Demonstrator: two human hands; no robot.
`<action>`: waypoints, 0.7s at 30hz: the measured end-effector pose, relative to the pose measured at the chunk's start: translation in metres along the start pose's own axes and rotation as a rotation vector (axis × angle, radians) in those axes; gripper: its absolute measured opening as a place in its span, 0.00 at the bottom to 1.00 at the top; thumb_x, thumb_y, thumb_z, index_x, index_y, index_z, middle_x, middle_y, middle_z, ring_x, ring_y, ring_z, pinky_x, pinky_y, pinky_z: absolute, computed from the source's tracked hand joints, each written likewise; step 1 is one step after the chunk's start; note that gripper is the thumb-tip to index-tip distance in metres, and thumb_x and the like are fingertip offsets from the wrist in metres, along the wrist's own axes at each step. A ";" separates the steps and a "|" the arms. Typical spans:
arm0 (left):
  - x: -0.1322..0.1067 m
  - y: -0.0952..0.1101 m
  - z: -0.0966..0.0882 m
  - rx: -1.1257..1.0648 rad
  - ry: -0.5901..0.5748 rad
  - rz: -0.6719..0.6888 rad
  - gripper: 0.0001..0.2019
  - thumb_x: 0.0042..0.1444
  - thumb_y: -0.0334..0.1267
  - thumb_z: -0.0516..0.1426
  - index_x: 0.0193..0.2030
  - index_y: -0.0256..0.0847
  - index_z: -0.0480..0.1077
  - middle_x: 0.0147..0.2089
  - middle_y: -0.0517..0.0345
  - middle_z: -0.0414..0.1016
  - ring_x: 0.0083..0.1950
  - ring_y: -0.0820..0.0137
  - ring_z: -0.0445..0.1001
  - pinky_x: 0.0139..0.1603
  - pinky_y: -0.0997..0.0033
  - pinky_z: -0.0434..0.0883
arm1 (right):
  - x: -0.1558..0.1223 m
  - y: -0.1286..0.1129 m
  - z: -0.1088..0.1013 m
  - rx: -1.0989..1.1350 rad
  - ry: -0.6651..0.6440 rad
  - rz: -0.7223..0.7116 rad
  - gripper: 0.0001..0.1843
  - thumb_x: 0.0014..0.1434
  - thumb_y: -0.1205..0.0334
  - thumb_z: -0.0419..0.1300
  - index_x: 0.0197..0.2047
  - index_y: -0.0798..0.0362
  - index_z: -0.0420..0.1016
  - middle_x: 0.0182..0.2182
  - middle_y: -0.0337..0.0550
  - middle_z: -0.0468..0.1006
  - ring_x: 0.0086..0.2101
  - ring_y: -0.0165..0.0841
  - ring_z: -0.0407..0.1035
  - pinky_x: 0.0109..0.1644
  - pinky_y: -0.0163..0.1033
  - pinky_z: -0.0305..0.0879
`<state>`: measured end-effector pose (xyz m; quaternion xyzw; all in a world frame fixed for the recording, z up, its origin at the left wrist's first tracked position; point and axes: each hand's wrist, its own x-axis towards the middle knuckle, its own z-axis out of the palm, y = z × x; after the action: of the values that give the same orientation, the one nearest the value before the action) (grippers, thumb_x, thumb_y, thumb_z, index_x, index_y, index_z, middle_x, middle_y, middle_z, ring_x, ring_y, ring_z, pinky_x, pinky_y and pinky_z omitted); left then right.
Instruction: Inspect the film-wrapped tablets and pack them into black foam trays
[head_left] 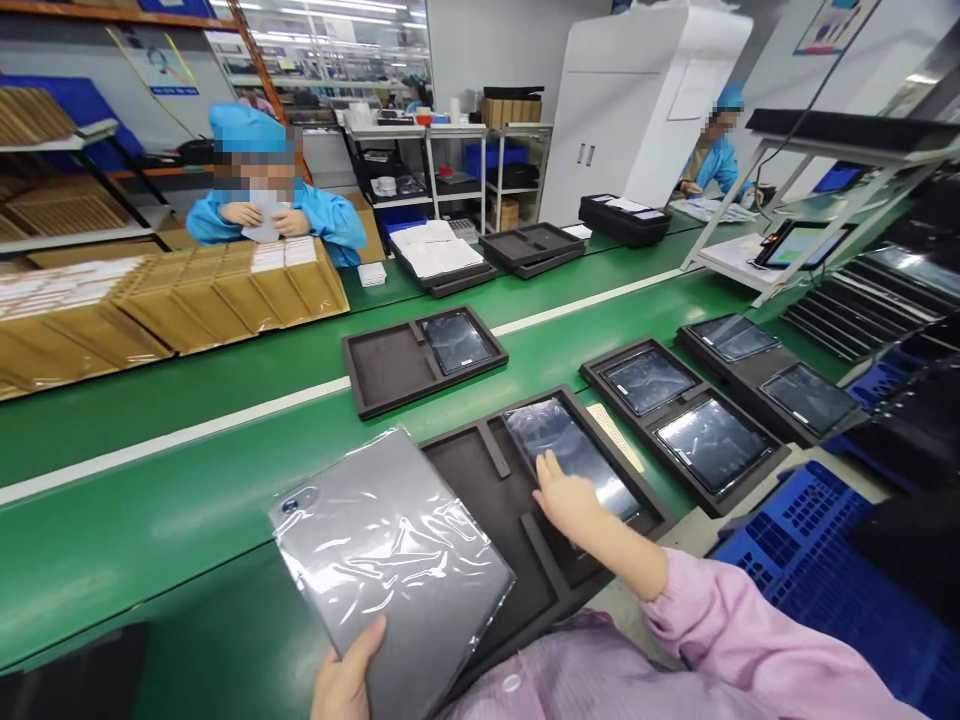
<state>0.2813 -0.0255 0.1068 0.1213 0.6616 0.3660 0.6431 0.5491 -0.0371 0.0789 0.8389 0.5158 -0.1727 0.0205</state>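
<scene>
My left hand (346, 672) grips the lower edge of a grey tablet (405, 560), thumb on top. The tablet is in clear, wrinkled plastic film, its back and camera facing up. My right hand (564, 492) lies with fingers stretched out on the dark screen of a second tablet (562, 440). That one sits in the right compartment of a black foam tray (457, 460). The tray's left compartment is partly hidden behind the grey tablet; its visible part holds nothing.
Beyond lies a foam tray (382, 372) with one tablet, on the green conveyor (225, 500). To the right are two trays with tablets (716, 440) and a blue crate (810, 540). A co-worker (277, 190) in blue handles paper behind a row of brown boxes (217, 290).
</scene>
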 end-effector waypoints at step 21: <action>-0.018 -0.029 0.036 0.013 -0.359 0.209 0.08 0.27 0.31 0.58 0.21 0.36 0.69 0.19 0.61 0.70 0.23 0.70 0.67 0.24 0.71 0.65 | -0.052 -0.052 -0.035 0.526 0.134 -1.002 0.20 0.65 0.62 0.46 0.22 0.52 0.64 0.19 0.40 0.66 0.19 0.28 0.58 0.22 0.34 0.49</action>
<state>0.3269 -0.0455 0.1054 0.2566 0.5227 0.3992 0.7083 0.4921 -0.0499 0.1354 0.4779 0.7903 -0.2303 -0.3065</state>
